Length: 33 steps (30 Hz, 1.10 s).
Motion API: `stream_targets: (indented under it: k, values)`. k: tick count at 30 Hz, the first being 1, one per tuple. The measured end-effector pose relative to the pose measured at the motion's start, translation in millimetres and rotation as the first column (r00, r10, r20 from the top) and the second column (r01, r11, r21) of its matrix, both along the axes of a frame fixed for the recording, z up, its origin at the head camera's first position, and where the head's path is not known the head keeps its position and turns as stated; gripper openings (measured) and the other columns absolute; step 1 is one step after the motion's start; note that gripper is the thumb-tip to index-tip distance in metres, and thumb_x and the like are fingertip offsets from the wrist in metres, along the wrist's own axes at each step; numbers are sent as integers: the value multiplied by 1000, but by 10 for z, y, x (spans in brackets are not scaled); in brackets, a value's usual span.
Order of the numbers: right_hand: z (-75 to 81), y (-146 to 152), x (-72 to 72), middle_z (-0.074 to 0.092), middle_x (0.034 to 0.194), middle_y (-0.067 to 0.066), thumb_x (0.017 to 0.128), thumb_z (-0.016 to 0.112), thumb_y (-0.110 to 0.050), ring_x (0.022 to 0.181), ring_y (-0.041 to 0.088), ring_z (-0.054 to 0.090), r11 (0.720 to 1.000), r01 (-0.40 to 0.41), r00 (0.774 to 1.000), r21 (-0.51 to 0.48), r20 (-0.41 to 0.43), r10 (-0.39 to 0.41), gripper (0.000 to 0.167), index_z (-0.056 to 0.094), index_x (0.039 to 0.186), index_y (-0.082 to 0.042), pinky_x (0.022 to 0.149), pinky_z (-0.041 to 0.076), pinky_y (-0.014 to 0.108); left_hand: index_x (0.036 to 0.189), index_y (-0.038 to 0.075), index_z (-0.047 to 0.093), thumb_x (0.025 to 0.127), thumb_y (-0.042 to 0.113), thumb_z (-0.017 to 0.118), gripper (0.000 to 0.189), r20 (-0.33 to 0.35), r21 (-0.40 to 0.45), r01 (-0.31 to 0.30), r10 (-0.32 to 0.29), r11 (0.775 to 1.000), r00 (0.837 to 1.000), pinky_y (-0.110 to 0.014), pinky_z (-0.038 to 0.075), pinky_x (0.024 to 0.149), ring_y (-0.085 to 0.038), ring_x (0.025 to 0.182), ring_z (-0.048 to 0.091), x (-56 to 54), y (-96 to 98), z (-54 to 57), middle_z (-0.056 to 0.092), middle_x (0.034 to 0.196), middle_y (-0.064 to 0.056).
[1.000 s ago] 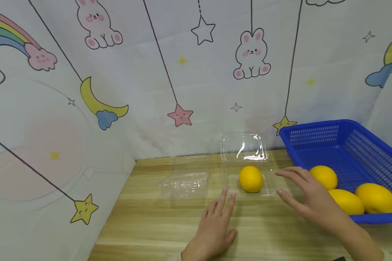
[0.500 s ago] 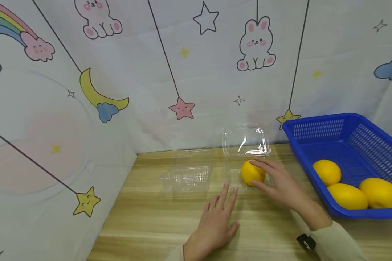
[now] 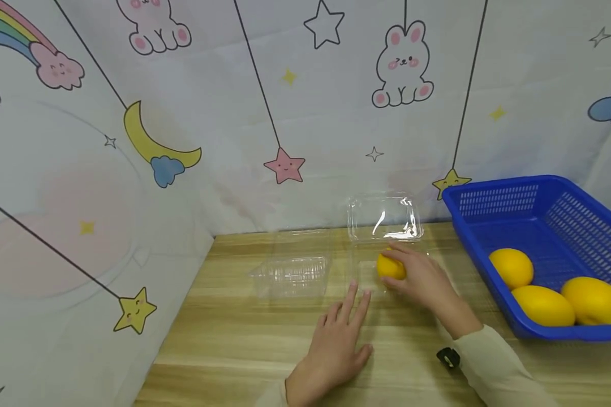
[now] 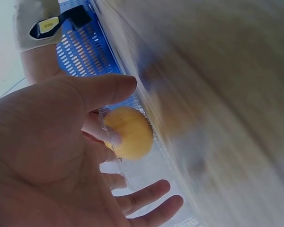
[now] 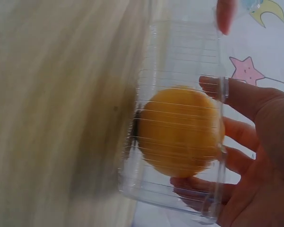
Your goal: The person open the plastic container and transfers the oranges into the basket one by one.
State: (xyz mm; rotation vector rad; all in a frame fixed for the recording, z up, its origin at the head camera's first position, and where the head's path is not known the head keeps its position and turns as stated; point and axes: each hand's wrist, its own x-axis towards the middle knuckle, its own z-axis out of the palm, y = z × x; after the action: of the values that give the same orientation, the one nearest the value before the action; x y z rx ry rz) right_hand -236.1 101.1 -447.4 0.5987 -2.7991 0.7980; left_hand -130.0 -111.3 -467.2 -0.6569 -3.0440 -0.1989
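A round yellow fruit sits inside a clear plastic clamshell box, whose lid stands raised at the back. My right hand reaches in from the right and grips the fruit between thumb and fingers. Through the box's ribbed wall, the right wrist view shows the fruit low in the box, the right hand around its upper side. My left hand lies with fingers extended, fingertips near the box's front left corner; in its wrist view the left palm faces the camera and holds nothing.
A second clear box is open on the wooden table, left of the first. The blue basket at the right holds a rounder yellow fruit and two oval ones. A printed cloth hangs behind.
My right hand has moved left from beside the basket to the fruit in the box and closed around it. The left hand has hardly moved. The head view has tilted slightly downward.
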Motion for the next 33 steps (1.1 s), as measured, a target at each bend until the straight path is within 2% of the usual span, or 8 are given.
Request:
stream_targets:
  k: [12,22,33]
  values:
    - [-62,7,43,54,155,23,88,86,-15,135,53,56,999,-4,1000,-42,18,5,57,67,140,-5,105,42,75,172,20,19,96,43,77,98,32,3,4,-4,1000,999,-49,53,99,-31,136,51,-1,9,8,15,178,-12]
    - [-130,12,27,52,159,17,90,84,-15,132,50,60,998,-26,1000,-64,2,26,57,66,143,-7,102,45,74,172,19,19,97,43,76,97,35,-3,0,1,1000,999,-50,51,102,-31,137,50,-5,15,32,14,178,-12]
    - [-183,81,-13,50,161,17,91,82,-13,139,50,54,989,-75,997,-127,4,76,56,65,144,-8,110,40,72,171,19,20,97,42,75,96,38,10,3,-3,1000,999,-51,51,102,-32,136,51,-5,22,31,15,178,-13]
